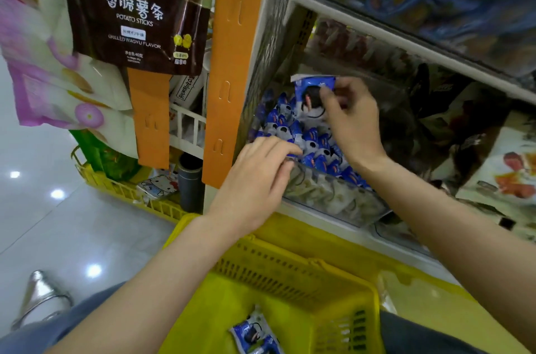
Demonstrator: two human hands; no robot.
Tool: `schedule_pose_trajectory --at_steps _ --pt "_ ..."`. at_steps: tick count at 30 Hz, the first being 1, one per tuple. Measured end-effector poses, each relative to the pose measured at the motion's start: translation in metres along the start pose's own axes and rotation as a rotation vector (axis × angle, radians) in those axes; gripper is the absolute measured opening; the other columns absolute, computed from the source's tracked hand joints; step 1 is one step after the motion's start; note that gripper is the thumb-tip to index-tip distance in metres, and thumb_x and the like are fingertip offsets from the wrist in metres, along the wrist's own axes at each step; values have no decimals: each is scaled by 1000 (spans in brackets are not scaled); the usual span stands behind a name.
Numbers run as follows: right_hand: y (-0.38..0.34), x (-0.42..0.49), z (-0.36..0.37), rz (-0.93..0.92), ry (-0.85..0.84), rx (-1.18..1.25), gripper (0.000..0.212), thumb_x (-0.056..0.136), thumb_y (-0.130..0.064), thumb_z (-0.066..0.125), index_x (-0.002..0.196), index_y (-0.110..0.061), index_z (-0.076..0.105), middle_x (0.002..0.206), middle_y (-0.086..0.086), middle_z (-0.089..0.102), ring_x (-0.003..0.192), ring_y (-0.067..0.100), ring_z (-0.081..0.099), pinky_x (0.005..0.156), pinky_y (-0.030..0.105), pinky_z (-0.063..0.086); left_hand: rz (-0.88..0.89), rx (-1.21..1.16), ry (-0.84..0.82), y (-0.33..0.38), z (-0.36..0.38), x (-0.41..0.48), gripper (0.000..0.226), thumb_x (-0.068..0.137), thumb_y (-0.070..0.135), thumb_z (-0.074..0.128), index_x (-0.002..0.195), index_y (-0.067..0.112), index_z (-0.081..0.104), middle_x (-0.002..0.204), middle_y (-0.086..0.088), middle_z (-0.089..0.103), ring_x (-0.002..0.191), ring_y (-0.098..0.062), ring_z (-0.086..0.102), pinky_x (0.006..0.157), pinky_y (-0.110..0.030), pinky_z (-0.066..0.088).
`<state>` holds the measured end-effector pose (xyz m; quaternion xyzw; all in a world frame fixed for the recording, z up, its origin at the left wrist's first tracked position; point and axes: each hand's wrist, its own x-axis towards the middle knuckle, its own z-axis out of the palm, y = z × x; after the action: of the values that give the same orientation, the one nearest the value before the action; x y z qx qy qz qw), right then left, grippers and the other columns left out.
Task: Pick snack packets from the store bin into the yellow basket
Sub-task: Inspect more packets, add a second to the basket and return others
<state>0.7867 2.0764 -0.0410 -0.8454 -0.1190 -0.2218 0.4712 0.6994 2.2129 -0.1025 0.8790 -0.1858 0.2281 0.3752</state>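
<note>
Snack packet (311, 92) half hidden behind right hand (352, 119), print blurred

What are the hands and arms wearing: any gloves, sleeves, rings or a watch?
Nothing shows on them. The left hand and the right hand have no gloves, and no rings or watch are visible. The forearms are uncovered as well, with no sleeve in view right to the frame's edge.

the bin (333, 200) is open only at its top, in the gap under the white shelf (377, 33). its clear front wall stands between the snack packets (313, 148) and the yellow basket (290, 255) below, which has an open top. the orange strip (232, 63) blocks the left.
</note>
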Motion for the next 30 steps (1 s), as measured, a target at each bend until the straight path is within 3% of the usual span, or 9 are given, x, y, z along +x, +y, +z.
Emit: schedule_pose_trajectory --at_steps 4,9,14,17,20,22,24,26,30 --pt "-15 -68 -17 -95 -79 100 6 91 -20 55 95 -20 50 80 -15 55 71 -6 54 65 10 42 -207 -288 200 18 -4 -26 16 95 21 45 109 18 51 100 7 53 95 -4 49 81 -13 38" --pt "-7 -138 -11 68 -329 302 9 90 -14 56 92 -22 53 83 -11 60 75 5 59 69 20 48 -517 -780 105 34 -4 -56 19 91 25 49 104 14 56 79 11 62 73 5 57 67 -6 42" --pt "5 -167 1 326 -401 458 15 90 -7 55 91 -22 56 89 -3 66 85 9 61 79 27 50 -661 -743 27 31 7 -76 8 92 13 51 87 16 57 76 -3 57 67 -4 53 61 -12 42" --pt "13 -172 2 416 -362 448 16 90 -12 57 75 -19 59 72 -8 63 72 5 58 73 34 50 -677 -667 -70 30 13 -83 9 91 10 54 84 16 53 78 -9 59 71 -9 56 63 -22 45" --pt "20 -174 3 507 -329 456 21 89 -13 58 68 -12 57 68 6 57 68 12 52 66 37 48 -725 -636 -103 30 19 -86 11 90 12 55 81 15 51 86 -24 62 77 -27 60 67 -39 46" --pt "24 -177 3 536 -324 469 24 89 -13 59 65 -14 57 65 4 56 65 12 52 63 33 45 -761 -654 -84 31 23 -87 15 91 14 54 77 14 50 80 -22 62 75 -25 61 64 -33 47" --pt "28 -180 2 510 -352 465 22 87 -14 61 65 -16 59 65 2 60 67 13 54 65 35 46 -798 -679 -54 33 24 -88 22 92 15 51 71 10 47 69 -14 54 66 -19 55 55 -22 42" --pt "29 -184 -1 399 -386 391 17 84 -19 65 68 -20 61 69 -1 63 68 9 56 66 34 48 -824 -688 -42 31 26 -90 24 94 14 49 74 1 45 70 -16 48 67 -18 50 53 -23 38" --pt "35 -190 -9 -76 -440 -85 10 86 -30 62 84 -21 64 79 -10 59 74 4 54 64 23 45 -893 -731 -78 29 28 -96 23 94 15 49 72 6 49 72 -14 52 66 -15 56 53 -21 42"
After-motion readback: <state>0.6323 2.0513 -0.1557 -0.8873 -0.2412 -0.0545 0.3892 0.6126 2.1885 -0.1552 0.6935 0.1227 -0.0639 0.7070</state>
